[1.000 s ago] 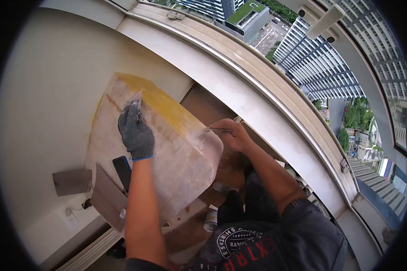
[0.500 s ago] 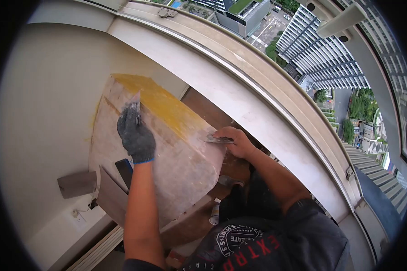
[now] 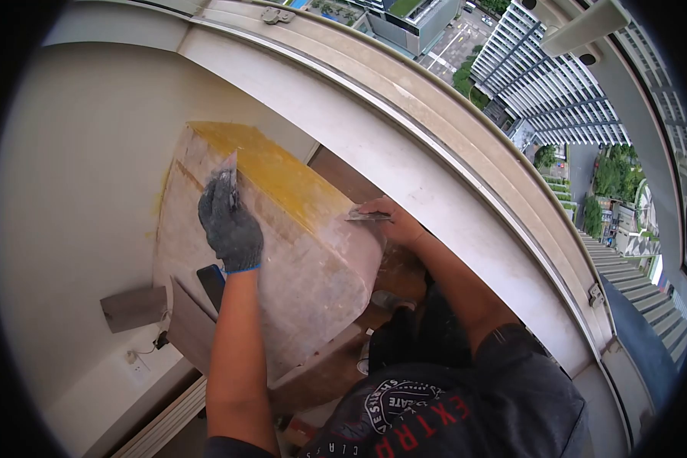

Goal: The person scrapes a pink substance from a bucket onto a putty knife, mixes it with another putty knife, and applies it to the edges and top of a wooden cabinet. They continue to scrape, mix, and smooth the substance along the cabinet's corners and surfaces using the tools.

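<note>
My left hand (image 3: pixel 231 229), in a dark grey work glove, is closed around a putty knife (image 3: pixel 232 169) with pale filler on its blade; the handle is hidden by the fingers. Under it lies the boxed ledge (image 3: pixel 305 298), smeared with pale filler and having a yellow-coated strip (image 3: pixel 271 168) along one side. My bare right hand (image 3: pixel 395 220) grips a second putty knife (image 3: pixel 365 216), whose flat metal blade lies at the ledge's right edge, where the yellow meets pale filler.
A long white window sill (image 3: pixel 359 145) and frame run diagonally on the right, with a high drop to buildings outside. A dark phone-like object (image 3: pixel 211 284) and brown boards (image 3: pixel 133 309) are at the left. A wall socket (image 3: pixel 136 366) sits low on the wall.
My right hand and its putty knife have shifted slightly up along the ledge's edge. The left hand stays almost in place. The whole view has shifted a little.
</note>
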A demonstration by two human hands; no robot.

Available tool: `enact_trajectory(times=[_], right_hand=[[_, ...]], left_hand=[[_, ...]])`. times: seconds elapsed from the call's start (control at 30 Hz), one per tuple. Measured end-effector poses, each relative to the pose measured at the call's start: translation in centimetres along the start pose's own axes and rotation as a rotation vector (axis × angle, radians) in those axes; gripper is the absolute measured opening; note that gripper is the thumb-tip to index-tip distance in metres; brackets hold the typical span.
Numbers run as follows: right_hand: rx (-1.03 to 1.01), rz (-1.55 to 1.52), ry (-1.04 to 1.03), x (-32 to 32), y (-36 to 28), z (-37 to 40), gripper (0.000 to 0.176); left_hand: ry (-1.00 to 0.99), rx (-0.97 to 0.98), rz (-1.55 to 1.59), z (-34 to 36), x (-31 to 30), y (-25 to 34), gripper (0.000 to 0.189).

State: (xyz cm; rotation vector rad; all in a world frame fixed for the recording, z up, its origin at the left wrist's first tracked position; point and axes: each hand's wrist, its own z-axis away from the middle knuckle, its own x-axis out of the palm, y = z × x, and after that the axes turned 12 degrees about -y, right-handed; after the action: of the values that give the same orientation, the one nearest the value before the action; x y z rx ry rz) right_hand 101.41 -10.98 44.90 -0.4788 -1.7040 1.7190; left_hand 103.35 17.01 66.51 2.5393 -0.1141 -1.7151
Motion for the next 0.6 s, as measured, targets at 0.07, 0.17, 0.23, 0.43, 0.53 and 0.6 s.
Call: enact_trajectory(times=[0.07, 0.17, 0.23, 0.43, 0.53, 0.6], right_hand=[[0.093, -0.005, 0.003, 0.4, 0.0, 0.9, 0.034], [0.139, 0.012, 0.020, 0.9, -1.1, 3.3, 0.034], [0.095, 0.051, 0.029, 0.3, -0.7, 5.1, 0.034], [-0.063, 0.005, 0.135, -1.8, 3.5, 5.5, 0.034], [-0.042, -0.065, 0.137, -1.4, 3.9, 3.1, 0.033], [-0.011, -0.073, 0.081, -0.5, 3.5, 1.9, 0.033]], left_hand=[[-0.013, -0.002, -0.005, -0.2, -0.1, 0.2, 0.034], [-0.051, -0.041, 0.006, -0.3, -0.3, 0.6, 0.036], [-0.025, -0.026, 0.044, -0.1, 0.2, -0.1, 0.036], [-0.023, -0.018, 0.062, 0.1, 0.3, -0.2, 0.033], [-0.025, -0.020, 0.032, -0.5, -0.1, 0.4, 0.031], [-0.038, -0.018, 0.007, -0.6, -0.4, 0.7, 0.030]])
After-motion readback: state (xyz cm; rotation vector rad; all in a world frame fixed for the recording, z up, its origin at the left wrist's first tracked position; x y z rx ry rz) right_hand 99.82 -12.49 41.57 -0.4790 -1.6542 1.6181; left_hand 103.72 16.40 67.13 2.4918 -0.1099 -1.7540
